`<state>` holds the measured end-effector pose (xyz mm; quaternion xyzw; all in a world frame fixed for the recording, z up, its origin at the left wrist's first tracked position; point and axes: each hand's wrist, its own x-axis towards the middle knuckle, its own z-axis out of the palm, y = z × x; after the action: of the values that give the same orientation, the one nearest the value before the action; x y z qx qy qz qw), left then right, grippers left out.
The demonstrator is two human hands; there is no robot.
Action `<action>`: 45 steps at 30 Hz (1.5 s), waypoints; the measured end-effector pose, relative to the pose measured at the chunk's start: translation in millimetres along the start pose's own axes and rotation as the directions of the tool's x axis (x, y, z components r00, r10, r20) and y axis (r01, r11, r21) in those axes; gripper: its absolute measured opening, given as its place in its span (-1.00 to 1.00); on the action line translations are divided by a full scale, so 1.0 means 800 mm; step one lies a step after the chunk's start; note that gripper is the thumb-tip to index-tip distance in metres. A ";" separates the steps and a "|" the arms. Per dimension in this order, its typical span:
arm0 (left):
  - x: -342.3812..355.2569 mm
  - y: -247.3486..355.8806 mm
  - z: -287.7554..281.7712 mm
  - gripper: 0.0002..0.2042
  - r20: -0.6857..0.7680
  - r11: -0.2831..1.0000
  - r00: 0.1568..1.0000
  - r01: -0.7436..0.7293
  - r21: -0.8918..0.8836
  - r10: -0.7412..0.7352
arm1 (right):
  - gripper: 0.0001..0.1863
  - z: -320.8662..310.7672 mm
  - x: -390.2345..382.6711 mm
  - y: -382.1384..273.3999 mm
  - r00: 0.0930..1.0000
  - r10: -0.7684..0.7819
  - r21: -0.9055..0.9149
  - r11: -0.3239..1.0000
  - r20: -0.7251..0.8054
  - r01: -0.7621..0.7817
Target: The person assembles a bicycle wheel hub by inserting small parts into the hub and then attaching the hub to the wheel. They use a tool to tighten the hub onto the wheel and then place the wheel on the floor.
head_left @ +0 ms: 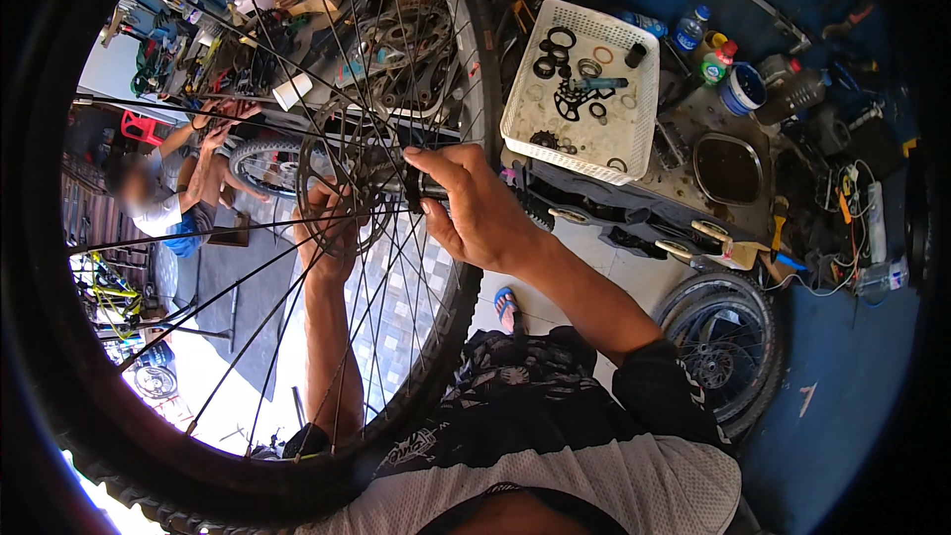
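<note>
A bicycle wheel (451, 322) with a black tyre and thin spokes stands upright, filling the left side of the view. At its centre, a slotted brake disc (309, 154) surrounds the hub (372, 170). My left hand (330, 228) is seen through the spokes, its fingers closed around the hub area by the disc. Spokes and disc partly hide those fingers. From the right, my right hand (478, 206) pinches the dark end of the hub between thumb and index finger. Its remaining fingers are curled.
A white plastic basket (515, 119) holding rings and small bike parts sits on the cluttered bench, with bottles (690, 28) beyond it. Spare wheels (718, 342) lean at the lower right. Another person (163, 188) sits at the left, near a second wheel (260, 166).
</note>
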<state>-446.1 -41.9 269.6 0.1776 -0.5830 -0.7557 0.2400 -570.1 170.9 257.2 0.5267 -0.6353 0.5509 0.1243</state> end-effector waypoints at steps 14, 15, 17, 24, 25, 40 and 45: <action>0.000 -0.007 0.001 -0.93 -0.006 0.999 1.000 -0.013 -0.041 0.012 | -0.13 -0.007 0.003 0.035 0.963 -0.269 0.078 0.960 -0.006 0.268; 0.000 -0.009 -0.002 -0.92 -0.013 0.999 1.000 -0.010 -0.032 0.010 | -0.12 -0.003 0.001 0.031 0.980 -0.197 0.156 0.967 -0.034 0.200; -0.001 -0.012 -0.006 -0.92 -0.031 1.000 1.000 -0.005 -0.011 0.005 | -0.09 0.002 -0.001 0.023 0.993 -0.061 0.325 0.941 -0.098 0.090; 0.001 -0.007 -0.001 -0.86 0.038 0.998 0.998 -0.043 -0.056 0.045 | -0.21 -0.016 0.005 0.018 0.974 0.168 0.573 0.788 0.149 -0.224; 0.000 -0.005 0.001 -0.85 0.026 0.999 0.999 -0.042 -0.027 0.043 | -0.17 -0.017 0.004 0.017 0.961 0.210 0.577 0.768 0.182 -0.277; 0.004 -0.002 0.001 -0.81 0.017 0.998 0.999 -0.048 0.031 0.048 | -0.30 -0.110 0.056 0.006 0.403 0.521 0.435 0.068 0.753 -0.898; 0.000 -0.001 0.002 -0.82 0.023 0.999 0.999 -0.046 -0.002 0.046 | -0.46 -0.108 0.071 -0.001 0.462 0.564 0.423 0.209 0.684 -0.882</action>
<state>-447.1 -41.0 269.4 0.1551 -0.5892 -0.7522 0.2509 -629.2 212.7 331.0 0.2492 -0.5319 0.6291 -0.5092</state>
